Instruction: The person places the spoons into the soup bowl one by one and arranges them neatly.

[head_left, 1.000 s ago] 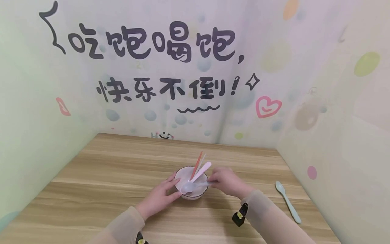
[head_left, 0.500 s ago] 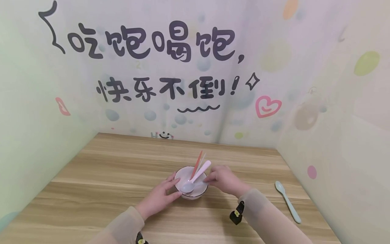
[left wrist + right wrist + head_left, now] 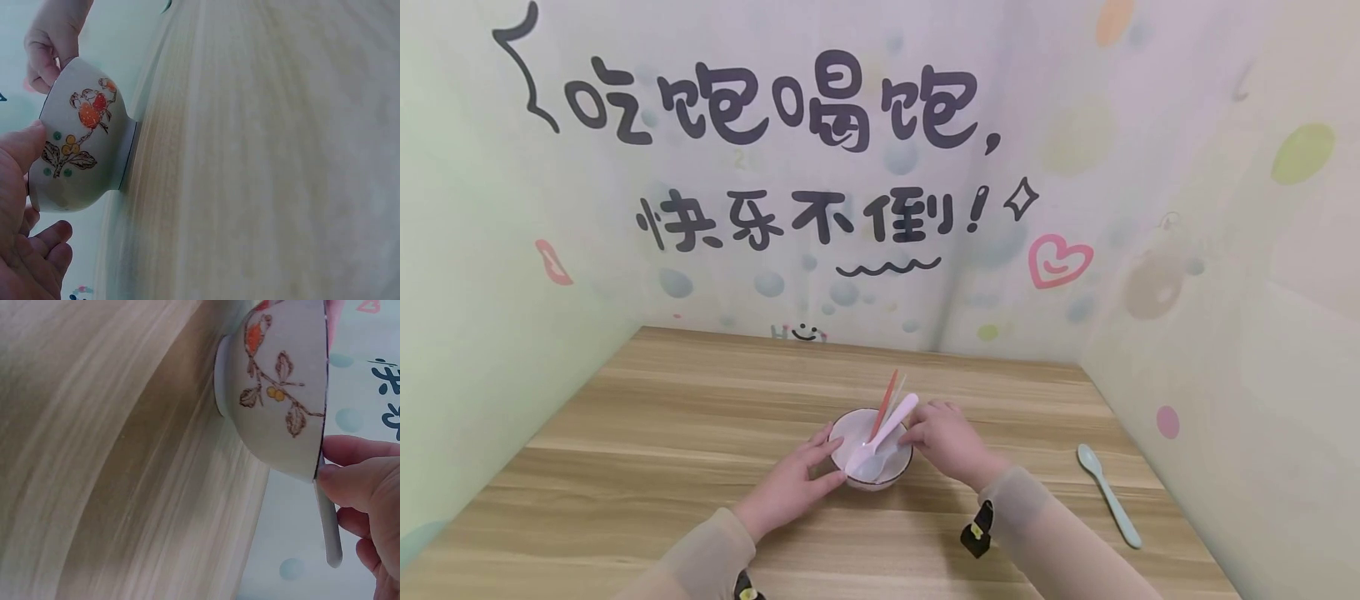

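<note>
A white bowl (image 3: 883, 482) with a dark rim stands on the table, its painted fruit-and-leaf side showing in the wrist views. My left hand (image 3: 801, 475) holds it at the left, thumb and fingers at the rim. My right hand (image 3: 951, 442) pinches a pale translucent spoon (image 3: 872, 468) at the bowl's right rim; the spoon's head lies inside the bowl. From the right wrist, a pale handle (image 3: 329, 525) shows past the fingertips. A pink spoon (image 3: 891, 429) and an orange stick-like handle (image 3: 884, 404) lean in the bowl, beside a thin whitish handle (image 3: 897, 398).
A light blue-green spoon (image 3: 1108, 496) lies on the wooden table (image 3: 662, 433) at the right. Behind the table stands a white wall (image 3: 737, 292) with dark lettering, and side walls enclose it left and right.
My right hand has moved slightly left, lowering the translucent spoon into the bowl; its head now sits lower, beneath the pink spoon. My left hand stays at the rim.
</note>
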Action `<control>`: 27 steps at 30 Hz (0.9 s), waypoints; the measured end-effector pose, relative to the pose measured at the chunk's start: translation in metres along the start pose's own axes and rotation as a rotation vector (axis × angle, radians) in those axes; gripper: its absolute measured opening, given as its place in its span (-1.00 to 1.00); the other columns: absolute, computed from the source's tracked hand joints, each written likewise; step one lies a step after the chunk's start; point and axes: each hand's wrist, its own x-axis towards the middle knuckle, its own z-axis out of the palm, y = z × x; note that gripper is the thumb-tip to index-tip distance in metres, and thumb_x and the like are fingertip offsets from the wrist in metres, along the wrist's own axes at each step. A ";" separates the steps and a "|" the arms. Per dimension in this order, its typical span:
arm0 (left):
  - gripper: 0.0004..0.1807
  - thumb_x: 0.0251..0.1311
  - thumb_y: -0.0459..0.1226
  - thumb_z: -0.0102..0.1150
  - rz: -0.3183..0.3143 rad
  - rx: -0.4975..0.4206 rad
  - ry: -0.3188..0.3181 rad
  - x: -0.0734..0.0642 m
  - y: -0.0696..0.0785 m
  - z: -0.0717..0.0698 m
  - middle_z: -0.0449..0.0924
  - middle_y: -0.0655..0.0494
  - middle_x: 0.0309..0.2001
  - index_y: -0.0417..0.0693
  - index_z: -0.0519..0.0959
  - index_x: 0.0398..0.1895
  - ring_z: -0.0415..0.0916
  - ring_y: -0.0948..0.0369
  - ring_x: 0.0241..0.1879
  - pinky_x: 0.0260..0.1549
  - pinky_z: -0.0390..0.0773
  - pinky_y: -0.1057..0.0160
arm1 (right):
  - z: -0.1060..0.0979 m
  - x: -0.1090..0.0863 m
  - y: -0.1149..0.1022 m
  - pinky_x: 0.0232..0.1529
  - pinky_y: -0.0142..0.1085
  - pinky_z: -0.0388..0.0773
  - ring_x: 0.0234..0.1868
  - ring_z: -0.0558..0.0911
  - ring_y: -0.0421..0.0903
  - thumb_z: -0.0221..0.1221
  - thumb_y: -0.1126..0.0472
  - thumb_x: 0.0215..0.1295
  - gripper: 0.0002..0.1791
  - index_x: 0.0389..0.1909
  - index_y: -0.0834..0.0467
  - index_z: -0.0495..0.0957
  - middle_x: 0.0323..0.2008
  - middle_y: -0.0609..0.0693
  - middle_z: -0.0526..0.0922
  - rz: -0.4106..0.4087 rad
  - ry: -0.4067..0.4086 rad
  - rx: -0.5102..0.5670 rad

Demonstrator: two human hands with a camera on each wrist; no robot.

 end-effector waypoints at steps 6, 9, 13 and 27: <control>-0.32 0.23 0.03 0.21 -0.004 -0.007 -0.005 0.000 -0.001 0.000 0.07 -0.05 0.47 -0.16 0.40 0.32 0.03 -0.09 0.42 0.33 0.10 -0.12 | 0.002 0.001 -0.005 -0.06 -0.17 0.36 -0.24 0.45 -0.12 0.31 0.27 0.12 -0.83 -0.29 -0.04 0.76 -0.39 -0.17 0.49 -0.006 -0.039 -0.079; -0.32 0.23 0.04 0.21 -0.005 -0.009 -0.005 0.000 -0.001 0.000 0.07 -0.05 0.47 -0.15 0.41 0.32 0.03 -0.08 0.43 0.34 0.10 -0.12 | 0.004 0.000 -0.005 -0.03 -0.16 0.34 -0.21 0.46 -0.11 0.28 0.23 0.13 -0.80 -0.23 -0.05 0.74 -0.34 -0.16 0.50 -0.032 -0.055 -0.123; -0.33 0.23 0.02 0.21 -0.006 -0.007 -0.001 0.000 -0.001 0.000 0.07 -0.04 0.47 -0.15 0.41 0.31 0.04 -0.08 0.42 0.34 0.10 -0.12 | 0.006 -0.002 -0.004 0.02 -0.15 0.33 -0.12 0.51 -0.08 0.24 0.23 0.15 -0.72 -0.13 -0.10 0.72 -0.25 -0.14 0.53 -0.058 -0.067 -0.197; -0.34 0.23 0.01 0.22 -0.007 -0.010 0.003 0.000 -0.001 0.000 0.09 -0.06 0.47 -0.15 0.41 0.31 0.05 -0.09 0.42 0.33 0.11 -0.12 | 0.010 -0.006 -0.003 0.10 -0.12 0.38 0.09 0.52 -0.04 0.21 0.30 0.17 -0.59 0.04 -0.10 0.65 -0.03 -0.13 0.59 -0.114 -0.029 -0.286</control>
